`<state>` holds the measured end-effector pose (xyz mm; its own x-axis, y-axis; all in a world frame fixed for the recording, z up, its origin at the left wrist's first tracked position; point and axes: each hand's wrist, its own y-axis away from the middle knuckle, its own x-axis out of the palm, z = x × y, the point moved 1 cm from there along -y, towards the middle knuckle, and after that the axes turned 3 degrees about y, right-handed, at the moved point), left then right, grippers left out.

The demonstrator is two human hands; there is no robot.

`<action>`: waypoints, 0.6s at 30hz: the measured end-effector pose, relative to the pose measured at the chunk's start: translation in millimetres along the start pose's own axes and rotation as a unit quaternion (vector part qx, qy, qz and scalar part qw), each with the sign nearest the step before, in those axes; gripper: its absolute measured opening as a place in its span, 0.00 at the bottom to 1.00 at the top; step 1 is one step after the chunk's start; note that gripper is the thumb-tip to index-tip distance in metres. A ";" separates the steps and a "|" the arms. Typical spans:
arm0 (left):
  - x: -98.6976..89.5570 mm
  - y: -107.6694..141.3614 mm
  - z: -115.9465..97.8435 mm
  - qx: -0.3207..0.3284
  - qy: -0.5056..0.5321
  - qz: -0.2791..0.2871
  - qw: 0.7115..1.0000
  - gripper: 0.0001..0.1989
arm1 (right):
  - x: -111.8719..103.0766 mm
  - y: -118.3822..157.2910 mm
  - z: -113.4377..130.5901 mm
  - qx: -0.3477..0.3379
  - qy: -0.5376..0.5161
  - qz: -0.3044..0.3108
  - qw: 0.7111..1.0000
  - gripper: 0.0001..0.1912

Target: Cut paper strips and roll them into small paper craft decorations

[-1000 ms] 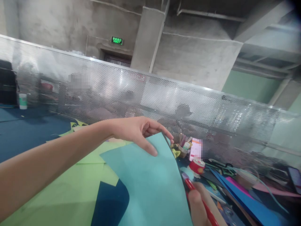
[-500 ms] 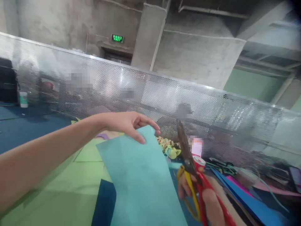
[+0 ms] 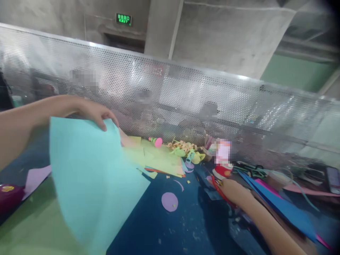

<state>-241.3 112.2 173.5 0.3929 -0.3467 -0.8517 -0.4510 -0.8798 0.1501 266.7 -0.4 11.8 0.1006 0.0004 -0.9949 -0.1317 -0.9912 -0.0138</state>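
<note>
Fingers (image 3: 102,124) of the left hand (image 3: 91,110) pinch a turquoise sheet (image 3: 90,170) by its upper edge; the right hand (image 3: 235,191) grasps red-handled scissors (image 3: 219,191) near a red can (image 3: 223,171).

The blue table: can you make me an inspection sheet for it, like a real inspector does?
Surface: dark blue table, scattered with paper scraps.
Job's things: light blue paper, raised and curving; red-handled scissors.
Clutter: purple paper circle, red-and-white container, blue sheets on the right.
Hands: left hand pinches the paper's top edge; right hand is at the scissors, grip unclear.
Cables: no certain cable seen.
Surroundings: perforated metal barrier, green exit sign, concrete wall.
</note>
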 end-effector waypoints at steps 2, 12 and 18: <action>7.0 -11.0 14.2 0.008 -0.064 -0.080 0.995 0.25 | 6.7 -3.5 -0.2 -0.006 0.009 0.010 1.000 0.20; 13.9 -24.9 3.6 0.003 -0.048 -0.267 0.963 0.18 | -14.8 11.0 32.0 -0.061 -0.043 -0.027 0.997 0.10; 60.1 -18.8 -99.5 0.218 0.232 -0.280 0.906 0.15 | -22.9 54.1 106.1 -0.308 -0.323 0.040 0.894 0.11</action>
<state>-129.5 75.5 169.5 0.9066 -0.0741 -0.4153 -0.3107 -0.7834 -0.5383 152.6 -40.1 23.3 -0.5012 -0.1942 -0.8433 0.4743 -0.8767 -0.0800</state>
